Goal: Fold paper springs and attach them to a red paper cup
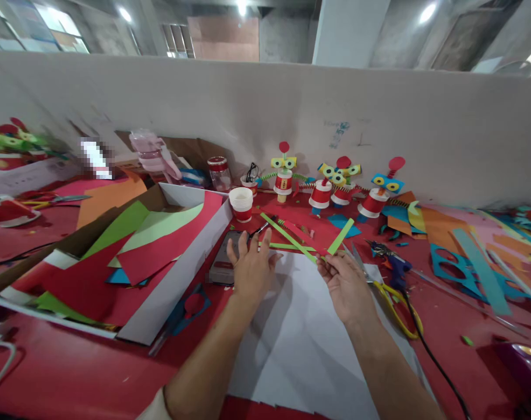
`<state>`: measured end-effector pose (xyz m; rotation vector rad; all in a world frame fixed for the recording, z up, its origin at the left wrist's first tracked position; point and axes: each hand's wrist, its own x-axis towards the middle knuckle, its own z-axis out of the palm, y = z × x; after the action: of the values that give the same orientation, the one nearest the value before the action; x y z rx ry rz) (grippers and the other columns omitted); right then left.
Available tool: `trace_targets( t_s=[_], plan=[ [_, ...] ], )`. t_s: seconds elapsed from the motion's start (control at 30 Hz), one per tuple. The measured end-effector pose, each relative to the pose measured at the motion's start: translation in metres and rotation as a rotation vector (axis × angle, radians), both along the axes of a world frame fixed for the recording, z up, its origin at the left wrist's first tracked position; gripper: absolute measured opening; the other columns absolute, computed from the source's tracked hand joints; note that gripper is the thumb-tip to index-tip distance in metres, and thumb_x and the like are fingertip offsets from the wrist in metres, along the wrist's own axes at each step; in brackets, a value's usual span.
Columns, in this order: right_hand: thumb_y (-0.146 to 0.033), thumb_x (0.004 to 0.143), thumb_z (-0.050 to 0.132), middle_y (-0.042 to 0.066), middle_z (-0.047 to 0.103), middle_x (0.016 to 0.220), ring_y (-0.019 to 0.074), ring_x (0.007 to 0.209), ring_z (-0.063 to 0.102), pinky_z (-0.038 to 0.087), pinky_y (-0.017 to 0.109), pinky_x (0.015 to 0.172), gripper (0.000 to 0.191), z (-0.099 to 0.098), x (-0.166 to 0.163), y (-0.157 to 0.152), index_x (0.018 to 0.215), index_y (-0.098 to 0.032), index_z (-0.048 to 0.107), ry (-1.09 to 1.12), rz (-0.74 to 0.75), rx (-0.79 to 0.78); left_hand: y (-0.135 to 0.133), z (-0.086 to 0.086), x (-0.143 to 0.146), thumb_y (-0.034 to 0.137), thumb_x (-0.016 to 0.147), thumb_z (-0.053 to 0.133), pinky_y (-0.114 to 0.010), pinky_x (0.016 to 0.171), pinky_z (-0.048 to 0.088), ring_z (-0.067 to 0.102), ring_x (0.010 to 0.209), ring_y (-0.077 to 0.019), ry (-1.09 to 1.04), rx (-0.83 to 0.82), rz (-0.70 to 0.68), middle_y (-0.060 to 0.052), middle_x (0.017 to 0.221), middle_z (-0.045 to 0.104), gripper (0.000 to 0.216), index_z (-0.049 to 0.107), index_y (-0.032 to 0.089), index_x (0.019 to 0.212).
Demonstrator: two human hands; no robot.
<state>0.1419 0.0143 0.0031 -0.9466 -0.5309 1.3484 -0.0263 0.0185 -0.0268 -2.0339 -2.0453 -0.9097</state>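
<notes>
My right hand (346, 283) is closed in a pinch on light green paper strips (290, 236) that meet at its fingertips. One strip slants up to the left and a shorter one up to the right. Another green strip lies almost level behind them, partly hidden. My left hand (252, 268) hovers to the left with its fingers spread and nothing in them. Both hands are above a white sheet (296, 344). Beside the left hand lies a dark phone (224, 262), and a pen-like tool (262, 227) shows just past its fingertips.
A white box (147, 321) of coloured paper stands left. Stacked paper cups (241, 204) and several paper-cup robots (283, 181) line the back. Yellow-handled scissors (399, 312) and a corded blue glue gun (394, 265) lie right, near a blue paper offcut (449, 265).
</notes>
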Motion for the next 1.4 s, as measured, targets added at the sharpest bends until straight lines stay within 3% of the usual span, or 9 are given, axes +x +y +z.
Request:
trace_targets(
  t_s=[0.13, 0.23, 0.5, 0.63, 0.7, 0.8, 1.03, 1.2, 1.4],
  plan=[
    [-0.018, 0.053, 0.080, -0.002, 0.069, 0.064, 0.0084, 0.060, 0.063, 0.053, 0.015, 0.058, 0.019, 0.002, -0.001, -0.001, 0.063, -0.018, 0.064, 0.025, 0.011, -0.022, 0.007, -0.005, -0.012, 0.043, 0.090, 0.042, -0.065, 0.106, 0.005, 0.037, 0.129, -0.0401, 0.134, -0.076, 0.157, -0.017, 0.116, 0.066, 0.057, 0.043, 0.017, 0.141],
    [-0.018, 0.054, 0.080, -0.002, 0.069, 0.064, 0.0086, 0.061, 0.064, 0.054, 0.015, 0.059, 0.018, 0.001, -0.002, -0.002, 0.064, -0.018, 0.064, 0.035, 0.015, -0.015, 0.010, -0.008, -0.017, 0.044, 0.091, 0.040, -0.067, 0.105, 0.004, 0.039, 0.128, -0.0400, 0.149, -0.118, 0.151, -0.017, 0.106, 0.070, 0.058, 0.042, 0.016, 0.141],
    [-0.019, 0.057, 0.078, -0.002, 0.068, 0.065, 0.0082, 0.061, 0.062, 0.053, 0.017, 0.060, 0.016, -0.002, -0.005, -0.005, 0.066, -0.017, 0.066, 0.029, 0.076, -0.010, 0.013, -0.005, -0.020, 0.037, 0.091, 0.043, -0.067, 0.104, 0.007, 0.035, 0.132, -0.0381, 0.046, -0.096, 0.107, -0.018, 0.111, 0.067, 0.052, 0.047, 0.015, 0.137],
    [-0.020, 0.060, 0.078, -0.002, 0.069, 0.068, 0.0078, 0.061, 0.061, 0.051, 0.018, 0.060, 0.015, -0.004, -0.007, -0.006, 0.069, -0.018, 0.067, -0.012, 0.106, -0.005, 0.009, 0.005, 0.001, 0.036, 0.086, 0.052, -0.055, 0.101, 0.028, 0.048, 0.117, -0.0343, -0.305, -0.027, -0.106, -0.017, 0.114, 0.065, 0.038, 0.064, 0.016, 0.117],
    [-0.021, 0.061, 0.078, -0.002, 0.069, 0.071, 0.0088, 0.065, 0.061, 0.051, 0.020, 0.064, 0.014, -0.005, -0.010, -0.007, 0.071, -0.018, 0.068, -0.033, 0.132, 0.009, 0.004, 0.007, 0.016, 0.038, 0.083, 0.055, -0.040, 0.085, 0.043, 0.058, 0.095, -0.0261, -0.664, -0.121, -0.339, -0.012, 0.100, 0.067, 0.029, 0.070, 0.017, 0.098],
    [-0.022, 0.063, 0.078, -0.001, 0.069, 0.074, 0.0124, 0.073, 0.063, 0.052, 0.027, 0.077, 0.013, -0.007, -0.017, -0.011, 0.072, -0.019, 0.069, -0.051, 0.167, 0.046, -0.006, 0.008, 0.034, 0.042, 0.081, 0.058, -0.029, 0.068, 0.043, 0.055, 0.070, -0.0175, -1.091, -0.276, -0.495, -0.004, 0.073, 0.064, 0.029, 0.069, 0.016, 0.075],
    [-0.028, 0.063, 0.078, -0.001, 0.068, 0.076, 0.0152, 0.075, 0.063, 0.049, 0.034, 0.084, 0.016, -0.012, -0.020, -0.016, 0.076, -0.020, 0.071, -0.175, 0.195, 0.049, -0.012, 0.010, 0.036, 0.040, 0.070, 0.072, -0.030, 0.075, 0.041, 0.056, 0.071, -0.0159, -1.544, -0.423, -0.406, -0.001, 0.065, 0.064, 0.025, 0.072, 0.015, 0.069],
    [-0.031, 0.059, 0.082, -0.002, 0.066, 0.070, 0.0143, 0.071, 0.060, 0.047, 0.030, 0.075, 0.022, -0.015, -0.018, -0.014, 0.073, -0.020, 0.069, -0.279, 0.166, 0.042, -0.010, 0.010, 0.036, 0.039, 0.062, 0.078, -0.028, 0.070, 0.040, 0.052, 0.063, -0.0126, -1.651, -0.463, -0.354, -0.001, 0.058, 0.061, 0.026, 0.069, 0.015, 0.060],
    [-0.029, 0.058, 0.083, -0.003, 0.066, 0.069, 0.0128, 0.070, 0.060, 0.047, 0.029, 0.076, 0.022, -0.013, -0.021, -0.014, 0.066, -0.019, 0.065, -0.148, 0.173, 0.035, -0.014, 0.016, 0.037, 0.038, 0.057, 0.081, -0.027, 0.070, 0.042, 0.052, 0.062, -0.0113, -1.786, -0.485, -0.350, -0.001, 0.063, 0.063, 0.026, 0.070, 0.015, 0.064]
  ],
)
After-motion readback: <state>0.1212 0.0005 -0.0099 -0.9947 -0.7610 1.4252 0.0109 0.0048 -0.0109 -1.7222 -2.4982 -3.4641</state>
